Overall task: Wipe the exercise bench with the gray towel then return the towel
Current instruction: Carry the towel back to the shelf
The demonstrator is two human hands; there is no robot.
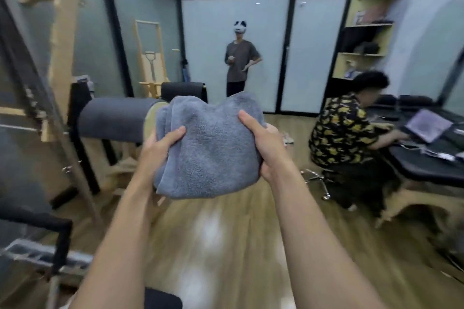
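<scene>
Forearms out: left hand [160,144] and right hand [266,148] pinch the bunched gray towel [208,148] between them, apparently ready for wiping.

A: What is the supporting surface?
B: A wooden plank floor [221,241], pale brown with bright glare patches down the middle.

A: What stands directly on it?
B: At left, a dark padded bench [113,120] on black legs; at right, a wheeled office chair [319,180] with chrome feet, and a black desk [426,165].

A: And on the desk?
B: An open laptop [426,128]; other items there are blurred.
</scene>
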